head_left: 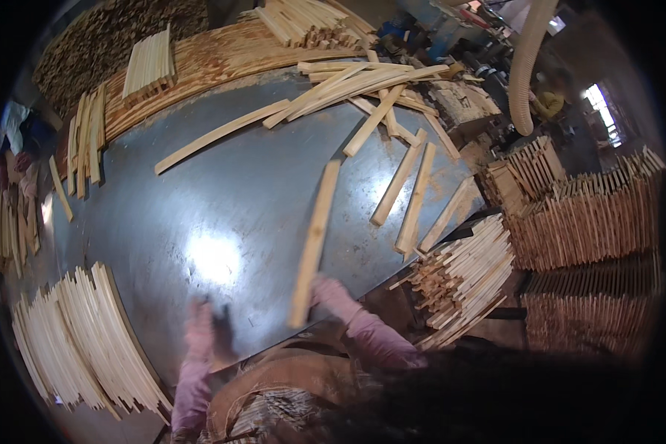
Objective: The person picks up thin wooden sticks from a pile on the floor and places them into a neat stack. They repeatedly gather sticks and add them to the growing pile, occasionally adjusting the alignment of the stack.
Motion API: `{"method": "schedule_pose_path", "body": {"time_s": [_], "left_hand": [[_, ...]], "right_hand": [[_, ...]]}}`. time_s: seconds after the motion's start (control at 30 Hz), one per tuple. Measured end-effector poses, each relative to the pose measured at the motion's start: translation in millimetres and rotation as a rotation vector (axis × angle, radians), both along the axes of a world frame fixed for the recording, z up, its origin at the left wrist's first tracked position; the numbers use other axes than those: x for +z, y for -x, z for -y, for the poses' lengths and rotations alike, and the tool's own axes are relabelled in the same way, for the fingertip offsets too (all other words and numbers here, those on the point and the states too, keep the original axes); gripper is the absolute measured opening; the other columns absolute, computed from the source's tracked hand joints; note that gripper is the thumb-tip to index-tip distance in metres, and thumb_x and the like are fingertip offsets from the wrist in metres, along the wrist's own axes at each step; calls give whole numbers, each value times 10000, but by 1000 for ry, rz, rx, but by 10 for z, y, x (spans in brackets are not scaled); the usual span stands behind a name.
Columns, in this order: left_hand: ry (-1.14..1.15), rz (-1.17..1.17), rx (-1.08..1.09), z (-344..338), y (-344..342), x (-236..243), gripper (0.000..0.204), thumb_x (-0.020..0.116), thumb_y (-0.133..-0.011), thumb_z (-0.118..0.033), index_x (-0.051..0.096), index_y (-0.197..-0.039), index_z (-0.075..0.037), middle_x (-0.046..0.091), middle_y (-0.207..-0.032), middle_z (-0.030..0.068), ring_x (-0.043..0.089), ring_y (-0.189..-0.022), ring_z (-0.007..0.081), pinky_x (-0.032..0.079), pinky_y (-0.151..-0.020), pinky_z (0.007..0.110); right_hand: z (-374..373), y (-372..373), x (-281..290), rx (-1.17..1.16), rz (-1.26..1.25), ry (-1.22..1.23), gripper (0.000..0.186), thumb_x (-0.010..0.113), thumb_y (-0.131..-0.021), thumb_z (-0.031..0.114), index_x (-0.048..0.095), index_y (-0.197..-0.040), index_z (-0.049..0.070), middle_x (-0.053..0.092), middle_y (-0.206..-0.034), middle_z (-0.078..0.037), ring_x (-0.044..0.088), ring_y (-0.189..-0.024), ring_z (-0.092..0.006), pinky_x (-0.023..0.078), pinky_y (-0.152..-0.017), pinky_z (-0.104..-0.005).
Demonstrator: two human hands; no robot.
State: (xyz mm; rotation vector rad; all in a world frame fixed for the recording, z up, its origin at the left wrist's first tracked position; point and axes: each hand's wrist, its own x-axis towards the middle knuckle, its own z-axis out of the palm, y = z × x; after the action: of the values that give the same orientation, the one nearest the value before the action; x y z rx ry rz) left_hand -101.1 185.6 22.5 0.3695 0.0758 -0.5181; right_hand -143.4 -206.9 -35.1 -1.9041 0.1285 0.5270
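A long pale wooden strip [317,240] slants across the metal tabletop [259,177], its near end slightly blurred. Around the right edge of that near end is my right hand [334,297], its fingers closed on the wood and partly hidden by it. My left hand [200,331], somewhat smeared, is over the table's near edge to the left. Its fingers look stretched out, with nothing in them. Several loose strips, one of them a long strip [218,138], lie crisscrossed farther back and to the right.
A neat row of strips [89,340] lies at the near left. Stacked strips [470,270] stand beyond the table's right edge, with larger piles [584,222] behind. More bundles [149,65] rest on a board along the far edge. Another person's hand [28,177] is at far left.
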Motion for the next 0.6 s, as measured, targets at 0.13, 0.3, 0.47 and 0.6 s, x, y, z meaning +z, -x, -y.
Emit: {"method": "schedule_pose_path", "body": {"time_s": [0.13, 0.3, 0.47, 0.6], "left_hand": [[-902, 93, -654, 1257, -465, -13, 344, 641, -1033, -333, 657, -1184, -25, 708, -921, 67, 664, -737, 165, 558, -671, 305], [-1192, 308, -645, 1529, -289, -223, 444, 603, -1042, -438, 664, -1161, -14, 701, -840, 66, 653, -716, 153, 528, -674, 326], [-943, 3, -714, 1805, -428, 175, 696, 549, -996, -690, 641, -1304, -72, 639, -743, 44, 590, -556, 147, 511, -536, 290], [-877, -32, -707, 2166, -521, 8, 735, 570, -968, -721, 665, -1270, -58, 677, -826, 47, 629, -702, 132, 534, -613, 276]], "right_hand": [[178, -593, 412, -191, 121, 596, 472, 572, -990, 461, 682, -1283, 108, 709, -1215, -232, 684, -1112, -412, 554, -977, -479], [1732, -1329, 434, -914, -196, 1088, 859, 771, -849, 435, 379, -1531, 91, 597, -1346, -236, 607, -1235, -410, 519, -1003, -461], [1861, -803, 22, -843, 53, 389, 561, 697, -921, 333, 582, -1378, 28, 696, -1148, -220, 693, -1080, -361, 564, -904, -466], [629, 40, 292, 129, 173, 877, 384, 626, -984, 425, 731, -1215, 137, 757, -1076, -164, 697, -1103, -368, 571, -939, -467]]}}
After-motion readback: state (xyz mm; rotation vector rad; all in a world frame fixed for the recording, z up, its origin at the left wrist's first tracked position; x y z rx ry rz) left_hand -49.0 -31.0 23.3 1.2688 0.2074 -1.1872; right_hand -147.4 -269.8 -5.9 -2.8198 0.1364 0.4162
